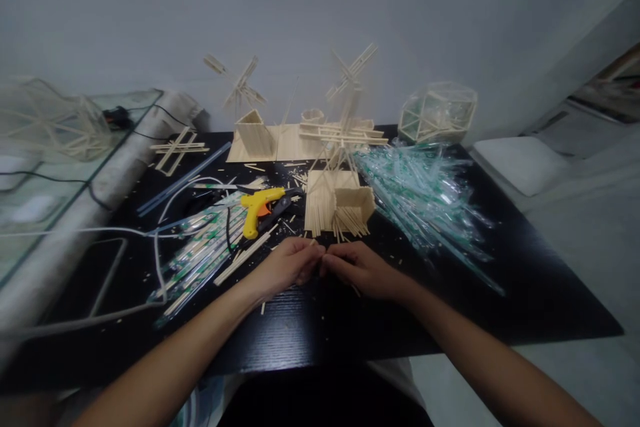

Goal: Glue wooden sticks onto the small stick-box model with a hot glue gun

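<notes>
Nearest the camera, our 2 forearms [180, 340] reach in over the black table [270, 340]. Our left hand [287, 263] and right hand [367, 271] meet at the fingertips, both pinched narrow; we cannot tell what, if anything, sits between them. Just beyond our hands stands the small open stick box [355, 197] on its wooden base [319, 190], with loose sticks [350, 221] spilling from its mouth. Ahead and left of our left hand, the yellow glue gun [259, 203] lies beside wrapped sticks [200, 253]. Beyond our right hand, we see a heap of clear, green-marked wrappers [425, 190]. Farther ahead, 2 windmill-like stick shapes [243, 87] rise before the wall [300, 0].
</notes>
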Demonstrator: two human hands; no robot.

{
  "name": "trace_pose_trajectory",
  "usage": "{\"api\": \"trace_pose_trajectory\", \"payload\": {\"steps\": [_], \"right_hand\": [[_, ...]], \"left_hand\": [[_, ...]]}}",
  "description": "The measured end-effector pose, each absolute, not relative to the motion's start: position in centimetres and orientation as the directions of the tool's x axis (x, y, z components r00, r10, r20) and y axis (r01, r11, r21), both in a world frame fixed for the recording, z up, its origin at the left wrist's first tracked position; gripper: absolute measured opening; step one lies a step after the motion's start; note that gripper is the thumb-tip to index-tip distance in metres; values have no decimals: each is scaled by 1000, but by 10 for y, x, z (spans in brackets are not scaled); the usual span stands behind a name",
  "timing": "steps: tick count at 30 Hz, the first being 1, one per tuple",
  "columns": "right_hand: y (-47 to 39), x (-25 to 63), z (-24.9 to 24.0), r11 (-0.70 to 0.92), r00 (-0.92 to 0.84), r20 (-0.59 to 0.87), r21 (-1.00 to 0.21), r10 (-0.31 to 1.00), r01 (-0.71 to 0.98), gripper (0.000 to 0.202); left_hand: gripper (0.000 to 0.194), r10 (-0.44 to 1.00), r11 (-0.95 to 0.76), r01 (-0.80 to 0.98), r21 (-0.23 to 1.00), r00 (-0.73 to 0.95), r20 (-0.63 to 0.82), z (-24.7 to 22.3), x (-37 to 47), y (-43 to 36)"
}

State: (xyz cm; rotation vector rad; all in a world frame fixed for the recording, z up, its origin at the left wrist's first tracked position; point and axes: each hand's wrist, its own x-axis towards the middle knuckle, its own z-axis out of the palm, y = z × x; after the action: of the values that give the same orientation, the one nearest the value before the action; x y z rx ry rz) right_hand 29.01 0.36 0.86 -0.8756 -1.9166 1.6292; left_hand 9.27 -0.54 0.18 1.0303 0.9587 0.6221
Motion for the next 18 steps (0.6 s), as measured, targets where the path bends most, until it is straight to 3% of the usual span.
{"api": "trace_pose_trajectory", "payload": {"steps": [6, 11, 18], "right_hand": [[3, 288, 1, 256, -637, 6, -918, 771, 301, 31], [2, 285, -6, 406, -565, 137, -830, 813, 382, 21], [0, 285, -2, 349, -551, 118, -875, 826, 336, 26]], "left_hand": [[49, 836, 293, 137, 946, 444, -323, -2, 91, -2], [53, 887, 140, 200, 970, 411, -212, -2, 91, -3], [53, 848, 159, 180, 971, 479, -227, 1, 91, -6]]}}
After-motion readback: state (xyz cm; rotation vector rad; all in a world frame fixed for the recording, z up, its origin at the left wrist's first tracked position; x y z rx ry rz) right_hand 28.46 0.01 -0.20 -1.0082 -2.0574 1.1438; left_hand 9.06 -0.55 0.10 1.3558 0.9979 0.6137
